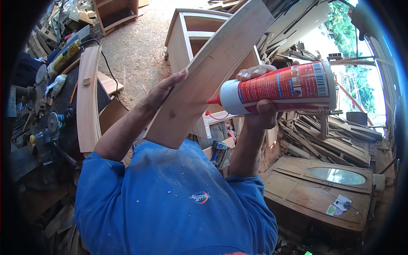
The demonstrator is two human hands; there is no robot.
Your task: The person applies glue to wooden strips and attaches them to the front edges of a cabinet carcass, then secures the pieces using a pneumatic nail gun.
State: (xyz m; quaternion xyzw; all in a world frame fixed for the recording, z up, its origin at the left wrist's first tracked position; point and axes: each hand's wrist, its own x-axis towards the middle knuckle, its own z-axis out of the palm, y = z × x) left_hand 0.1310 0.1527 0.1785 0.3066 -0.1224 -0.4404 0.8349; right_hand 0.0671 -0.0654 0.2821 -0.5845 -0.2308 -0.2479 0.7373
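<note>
My left hand [166,88] grips a long flat wooden board [204,72] by its left edge, the thumb lying along its side and most fingers hidden behind it. The board slants from my chest up toward the far right. In my right hand [264,111] is a large white and red glue bottle [282,87], lying on its side. Its red nozzle [214,101] points left at the face of the board; whether it touches the wood I cannot tell. A small red cap [208,113] dangles by a thin cord below the nozzle.
Beyond the board stands a wooden cabinet frame [182,46]. To my left, curved wooden pieces [88,97] lie beside a yellow power tool [63,57] with a black cable. A wooden door panel [306,187] with an oval mirror lies at right, near stacked scrap planks [331,136]. Shavings cover the floor [131,42].
</note>
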